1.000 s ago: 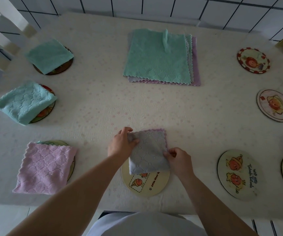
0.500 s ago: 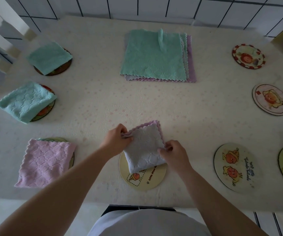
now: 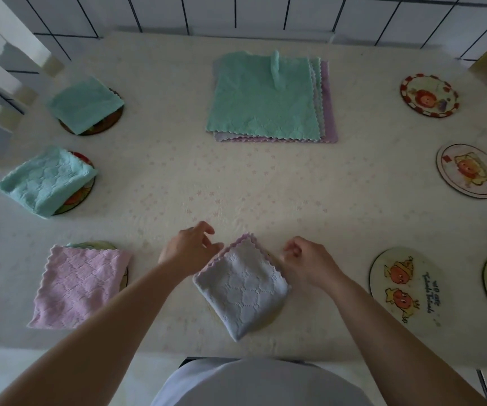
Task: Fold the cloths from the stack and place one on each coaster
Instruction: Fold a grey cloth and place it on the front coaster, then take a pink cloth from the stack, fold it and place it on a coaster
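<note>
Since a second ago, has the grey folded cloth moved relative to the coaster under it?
Yes. The grey folded cloth slid toward the person, onto the coaster: it now hides nearly all of it, and both hands have let go.

1. The light is dim and soft, brightest on the tiled wall (image 3: 265, 13) ahead of me.
2. My arms cast only faint shadows on the table (image 3: 265, 183).
3. Wide-angle distortion bends the table's edges.
4. My fingers look slightly blurred; there is no glare.
</note>
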